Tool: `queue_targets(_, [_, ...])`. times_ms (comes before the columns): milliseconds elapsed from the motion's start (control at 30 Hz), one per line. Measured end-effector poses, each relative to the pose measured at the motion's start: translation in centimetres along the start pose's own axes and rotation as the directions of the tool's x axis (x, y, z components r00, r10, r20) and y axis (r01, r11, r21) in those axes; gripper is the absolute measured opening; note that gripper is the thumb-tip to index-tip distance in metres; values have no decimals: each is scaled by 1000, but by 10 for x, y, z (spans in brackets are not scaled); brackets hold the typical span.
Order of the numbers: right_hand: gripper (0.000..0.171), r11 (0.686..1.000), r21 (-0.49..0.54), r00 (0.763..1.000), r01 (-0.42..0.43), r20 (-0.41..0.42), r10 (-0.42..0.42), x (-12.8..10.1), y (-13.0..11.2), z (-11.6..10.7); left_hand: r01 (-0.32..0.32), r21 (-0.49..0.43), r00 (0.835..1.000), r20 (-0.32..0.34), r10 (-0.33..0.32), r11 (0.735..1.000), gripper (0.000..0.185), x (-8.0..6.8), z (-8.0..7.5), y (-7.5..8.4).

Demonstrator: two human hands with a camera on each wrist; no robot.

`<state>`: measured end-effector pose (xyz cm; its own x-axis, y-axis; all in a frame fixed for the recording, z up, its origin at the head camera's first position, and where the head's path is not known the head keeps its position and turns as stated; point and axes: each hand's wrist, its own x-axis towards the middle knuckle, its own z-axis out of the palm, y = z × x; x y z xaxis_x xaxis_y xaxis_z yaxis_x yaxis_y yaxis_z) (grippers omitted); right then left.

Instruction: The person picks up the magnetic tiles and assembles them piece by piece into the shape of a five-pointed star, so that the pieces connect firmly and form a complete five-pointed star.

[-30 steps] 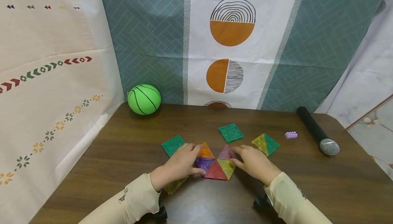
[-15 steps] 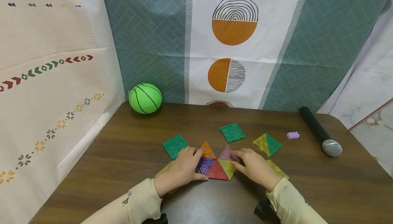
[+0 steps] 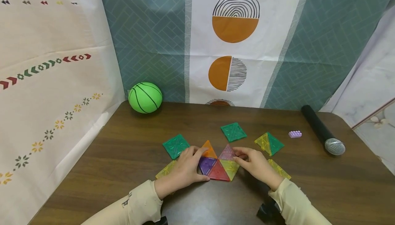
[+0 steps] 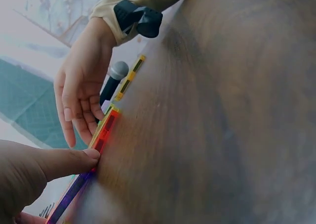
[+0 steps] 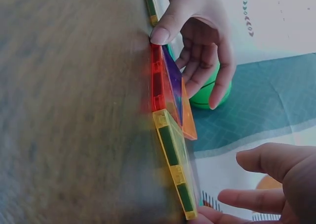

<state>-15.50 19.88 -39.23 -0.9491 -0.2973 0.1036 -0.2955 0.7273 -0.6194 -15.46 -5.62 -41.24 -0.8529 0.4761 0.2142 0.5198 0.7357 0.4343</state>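
Both hands flank the cluster of triangle tiles (image 3: 217,163) lying mid-surface, in front of the green ball (image 3: 145,97). The left hand (image 3: 183,170) touches its left edge, thumb on the red tile's corner; the right hand (image 3: 256,165) touches the pink tile with relaxed fingers, its grip released.

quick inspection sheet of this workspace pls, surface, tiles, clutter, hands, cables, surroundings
surface: dark wooden table, tiles spread over its middle.
job's things: joined cluster of orange, pink, purple, red and yellow triangle tiles; the right wrist view shows some lifted off the table.
clutter: green square tiles, green ball, purple brick, microphone.
hands: left hand and right hand touch the cluster's sides.
cables: nothing seen.
surroundings: patterned cloth backdrop.
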Motion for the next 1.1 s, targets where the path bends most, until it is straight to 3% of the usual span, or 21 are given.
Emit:
queue_targets(400, [43,972,235,1000,-12,19,8,0,9,-1,2,-108,1000,-27,-5,994,80,-1,1,3])
queue_targets(633, [40,958,285,1000,-31,5,30,0,12,2,81,-207,997,-1,-83,975,75,1,0,6])
queue_targets(867, [35,964,254,996,-73,-22,81,2,13,7,143,-390,986,-22,-164,910,58,5,-4,3])
queue_targets(1100, [32,943,321,995,-82,-20,93,4,17,12,195,-599,969,-3,-246,776,39,11,-8,-7])
